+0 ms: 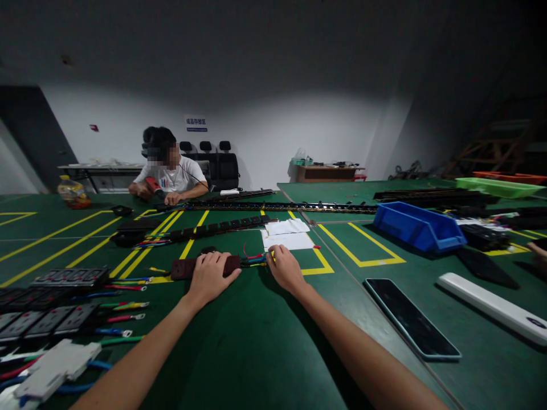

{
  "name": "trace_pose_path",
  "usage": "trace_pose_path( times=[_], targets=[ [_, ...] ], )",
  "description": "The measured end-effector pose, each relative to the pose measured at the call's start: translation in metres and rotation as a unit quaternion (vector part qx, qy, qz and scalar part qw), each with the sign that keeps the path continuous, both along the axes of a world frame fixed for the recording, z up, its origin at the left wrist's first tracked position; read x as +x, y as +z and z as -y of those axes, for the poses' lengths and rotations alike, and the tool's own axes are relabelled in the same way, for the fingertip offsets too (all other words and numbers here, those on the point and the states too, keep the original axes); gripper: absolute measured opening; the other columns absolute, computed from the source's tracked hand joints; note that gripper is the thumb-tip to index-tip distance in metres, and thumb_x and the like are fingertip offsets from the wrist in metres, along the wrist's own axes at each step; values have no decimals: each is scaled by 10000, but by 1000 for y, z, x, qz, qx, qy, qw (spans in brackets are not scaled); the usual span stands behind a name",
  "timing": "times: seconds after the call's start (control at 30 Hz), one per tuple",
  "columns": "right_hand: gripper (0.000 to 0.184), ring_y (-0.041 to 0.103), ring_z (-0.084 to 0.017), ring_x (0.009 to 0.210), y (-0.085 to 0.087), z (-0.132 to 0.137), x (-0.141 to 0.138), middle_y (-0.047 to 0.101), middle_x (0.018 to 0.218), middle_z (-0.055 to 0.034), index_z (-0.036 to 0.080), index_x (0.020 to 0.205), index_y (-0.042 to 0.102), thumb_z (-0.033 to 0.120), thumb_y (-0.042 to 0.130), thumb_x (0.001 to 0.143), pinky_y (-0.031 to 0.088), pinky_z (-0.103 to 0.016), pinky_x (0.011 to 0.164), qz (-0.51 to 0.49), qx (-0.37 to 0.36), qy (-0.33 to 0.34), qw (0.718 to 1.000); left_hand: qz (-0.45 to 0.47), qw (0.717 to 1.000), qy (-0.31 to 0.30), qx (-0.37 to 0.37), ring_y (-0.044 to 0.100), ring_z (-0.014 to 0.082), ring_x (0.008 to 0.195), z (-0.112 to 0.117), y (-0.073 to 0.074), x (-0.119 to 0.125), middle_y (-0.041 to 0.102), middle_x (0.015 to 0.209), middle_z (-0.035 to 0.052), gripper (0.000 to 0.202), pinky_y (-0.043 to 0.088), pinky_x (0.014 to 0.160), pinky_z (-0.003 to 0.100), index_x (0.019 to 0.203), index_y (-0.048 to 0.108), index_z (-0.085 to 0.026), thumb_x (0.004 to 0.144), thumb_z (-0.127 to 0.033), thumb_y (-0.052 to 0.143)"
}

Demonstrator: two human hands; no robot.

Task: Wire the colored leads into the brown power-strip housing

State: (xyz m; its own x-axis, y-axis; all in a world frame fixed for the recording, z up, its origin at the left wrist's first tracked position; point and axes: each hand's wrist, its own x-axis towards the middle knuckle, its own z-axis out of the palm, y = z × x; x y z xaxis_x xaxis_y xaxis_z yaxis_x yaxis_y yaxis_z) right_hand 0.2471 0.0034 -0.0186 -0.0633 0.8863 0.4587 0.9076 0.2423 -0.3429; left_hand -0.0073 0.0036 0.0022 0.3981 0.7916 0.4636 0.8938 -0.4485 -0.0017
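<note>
My left hand (211,277) lies over a long dark red block (182,269), its fingers wrapped across the top and the thumb along the near side. From the block's right end runs a bundle of coloured wires (254,261), blue, yellow-green and red among them. The fingertips of my right hand (285,270) are closed on the far ends of these wires; the tips are hidden by my fingers. White paper sheets (287,233) lie just beyond that hand. Behind the block is a row of black modules (213,228) with wires.
Black socket modules (68,319) with lugged wires fill the left side. To the right are a phone (410,319), a long white device (491,307) and a blue bin (416,228). Across the green table a person (175,173) holds a red tool (152,184). Another hand (538,250) shows at the right edge.
</note>
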Motion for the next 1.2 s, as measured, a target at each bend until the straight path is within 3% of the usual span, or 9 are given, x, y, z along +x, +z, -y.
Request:
trace_pose_path(
  times=[0.7,1.0,1.2],
  targets=[
    [230,610,-187,951,-2,-1,3,652,1067,-78,204,1087,623,329,429,1081,420,-288,800,30,-19,7,999,30,999,-1,-32,621,324,1081,0,4,5,706,1165,147,531,406,1017,524,1246,678,-156,1002,-557,431],
    [288,598,-226,1014,1,-3,4,680,1051,-96,193,1032,670,381,456,1077,408,-327,836,86,-29,-27,995,19,1000,-4,-1,622,327,1035,1,4,6,711,1115,141,518,414,979,511,1217,684,-175,988,-578,453],
    [232,568,-224,1004,1,-4,5,674,1029,-84,190,979,676,296,490,1069,410,-326,866,102,-3,23,995,5,1000,2,-8,621,332,1039,2,6,6,707,1128,148,533,410,976,510,1232,676,-152,1000,-568,436]
  ],
)
